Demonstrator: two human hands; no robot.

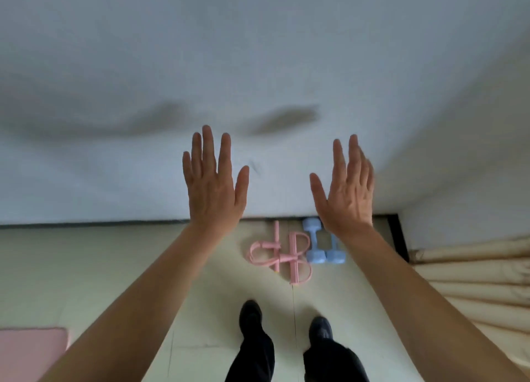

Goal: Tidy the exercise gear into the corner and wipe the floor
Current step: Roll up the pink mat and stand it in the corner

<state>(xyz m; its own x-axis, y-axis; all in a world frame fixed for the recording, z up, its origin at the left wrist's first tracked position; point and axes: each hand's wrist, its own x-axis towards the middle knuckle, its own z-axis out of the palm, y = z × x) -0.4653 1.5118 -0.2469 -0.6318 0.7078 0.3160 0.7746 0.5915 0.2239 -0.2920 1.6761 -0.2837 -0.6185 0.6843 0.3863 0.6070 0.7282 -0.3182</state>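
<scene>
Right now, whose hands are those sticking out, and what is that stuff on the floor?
A person wears a camera on their head, so you see what they see, looking down. The left hand and right hand are stretched out flat and open, holding nothing. Below are the person's dark shoes. On the floor by the wall lie two blue dumbbells side by side, with a pink stretchy pull rope beside them. A pink mat peeks in at the bottom left, and cream curtains hang at the right.
</scene>
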